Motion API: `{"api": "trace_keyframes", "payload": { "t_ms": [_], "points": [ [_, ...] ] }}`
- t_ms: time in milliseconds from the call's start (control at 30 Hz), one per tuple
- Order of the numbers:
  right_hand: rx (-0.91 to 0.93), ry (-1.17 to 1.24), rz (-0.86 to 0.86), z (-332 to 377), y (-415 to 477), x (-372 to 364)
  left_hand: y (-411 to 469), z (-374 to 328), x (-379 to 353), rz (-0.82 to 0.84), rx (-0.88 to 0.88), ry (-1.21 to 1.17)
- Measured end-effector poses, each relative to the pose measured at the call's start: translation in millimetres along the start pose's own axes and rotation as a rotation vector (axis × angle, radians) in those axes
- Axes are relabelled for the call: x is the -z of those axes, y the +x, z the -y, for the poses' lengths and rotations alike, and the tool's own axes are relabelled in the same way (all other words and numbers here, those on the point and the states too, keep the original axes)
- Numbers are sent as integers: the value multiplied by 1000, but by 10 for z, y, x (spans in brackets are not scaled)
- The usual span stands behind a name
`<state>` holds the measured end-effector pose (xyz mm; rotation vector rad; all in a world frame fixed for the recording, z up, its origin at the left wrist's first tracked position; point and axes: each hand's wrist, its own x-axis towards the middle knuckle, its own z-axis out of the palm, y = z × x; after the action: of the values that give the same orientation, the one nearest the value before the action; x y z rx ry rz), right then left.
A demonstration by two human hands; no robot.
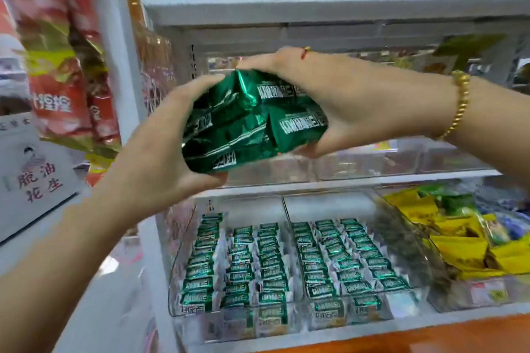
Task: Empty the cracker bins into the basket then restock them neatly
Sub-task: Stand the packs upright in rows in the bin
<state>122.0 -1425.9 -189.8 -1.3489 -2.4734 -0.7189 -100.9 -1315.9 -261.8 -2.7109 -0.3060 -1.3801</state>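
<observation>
A bunch of green foil cracker packets is clamped between both my hands in front of the middle shelf. My left hand grips the bunch from the left, fingers curled over the top and under the bottom. My right hand grips it from the right and above; that wrist wears a gold bracelet. Below, two clear plastic bins hold neat rows of the same green packets: the left bin and the right bin, both on the lowest shelf. No basket is in view.
A third clear bin at the right holds yellow and green packets. The white shelf above carries purple and yellow bags. Red snack bags hang at the left beside a white upright post. An orange surface runs along the bottom.
</observation>
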Motion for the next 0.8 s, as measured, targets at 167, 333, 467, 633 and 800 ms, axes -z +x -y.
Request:
{"api": "trace_keyframes", "payload": {
  "t_ms": [167, 333, 467, 633, 800],
  "points": [
    [-88, -97, -25, -447, 588, 27, 529, 391, -150, -143, 202, 5],
    [-206, -34, 72, -859, 996, -255, 692, 720, -441, -173, 374, -74],
    [-318, 8, 192, -1068, 1175, -595, 648, 806, -520, -27, 560, 112],
    [-432, -71, 389, -1298, 1331, -852, 456, 714, -503, 97, 453, 222],
    [-538, -221, 496, -1537, 1563, -1002, 297, 703, -504, 247, 349, 272]
  ]
}}
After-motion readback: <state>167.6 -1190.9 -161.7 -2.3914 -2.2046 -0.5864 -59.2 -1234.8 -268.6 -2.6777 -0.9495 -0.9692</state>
